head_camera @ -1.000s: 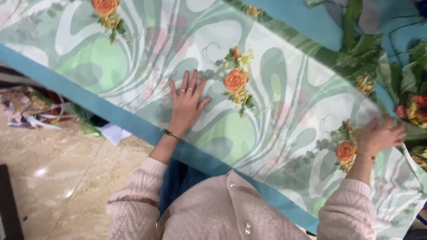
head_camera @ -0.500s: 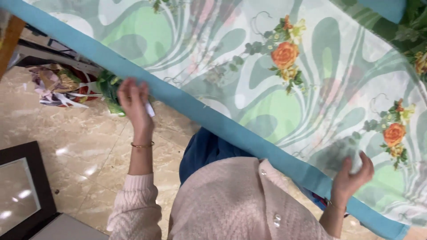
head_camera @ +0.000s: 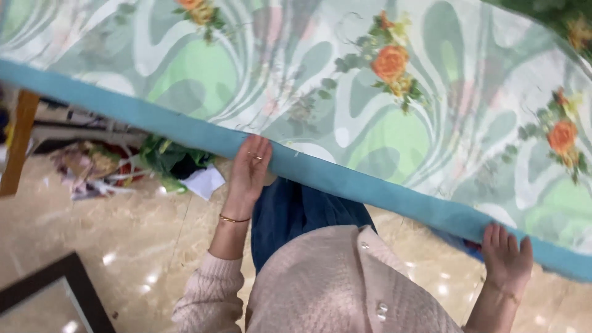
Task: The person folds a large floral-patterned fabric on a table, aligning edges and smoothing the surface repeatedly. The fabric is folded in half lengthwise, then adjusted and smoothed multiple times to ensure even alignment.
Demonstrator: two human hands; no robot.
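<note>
Closest to the camera is the person's own pink sweater [head_camera: 345, 290]. It looks soft and knitted, with small round buttons. Below it are blue jeans [head_camera: 296, 213].

The left hand [head_camera: 248, 174] reaches up to the blue edge of a big cloth [head_camera: 296, 80]. Its fingers [head_camera: 256, 154] lie close together and flat, with the tips tucked under the blue border [head_camera: 345, 182]. There is a ring on one finger and a thin gold bangle [head_camera: 234, 218] on the wrist. The right hand [head_camera: 507, 259] is held up just under the same blue border, farther along. Its fingers are a little apart and point up at the edge. I cannot tell if they grip the cloth or only touch it.

The cloth is thin and smooth. It is spread out wide and fills the top of the view. It has wavy green and white shapes on it, with orange flowers [head_camera: 390, 61] and small leaves. The plain blue border runs all along its near side.

The floor [head_camera: 111, 228] is shiny tan stone. A dark picture frame [head_camera: 55, 287] lies on it at the lower left. Farther off, under the cloth edge, is a messy heap of cloth scraps [head_camera: 166, 163] and a white piece of paper [head_camera: 203, 183]. A wooden leg [head_camera: 18, 142] stands at the far left.
</note>
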